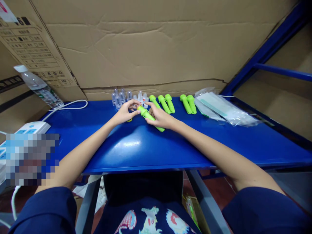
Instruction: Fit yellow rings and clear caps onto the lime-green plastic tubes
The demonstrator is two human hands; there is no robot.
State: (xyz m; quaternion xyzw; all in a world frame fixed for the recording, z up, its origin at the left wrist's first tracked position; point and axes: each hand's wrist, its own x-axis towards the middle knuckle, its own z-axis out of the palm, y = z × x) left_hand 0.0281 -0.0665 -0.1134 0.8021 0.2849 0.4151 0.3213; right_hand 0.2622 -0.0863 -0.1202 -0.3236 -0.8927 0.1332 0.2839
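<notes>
My right hand [159, 116] is closed around the body of a lime-green flashlight-shaped piece [145, 113], which lies tilted just over the blue table. At its head end, the thumb and fingers of my left hand [125, 112] pinch the rim, where a bit of orange shows. Under my left hand a yellow ring [129, 120] is partly visible. Clear domed plastic caps [118, 101] stand behind my left hand, and small white-and-clear parts [140, 97] stand behind the fingertips. More lime-green pieces [168, 104] of the same shape lie beyond my right hand.
Two further green pieces [188, 104] lie to the right, near clear plastic bags [221, 109]. A water bottle [40, 86] leans at the back left, above a white power strip [31, 128]. A cardboard wall [146, 48] closes off the back of the blue table [156, 151].
</notes>
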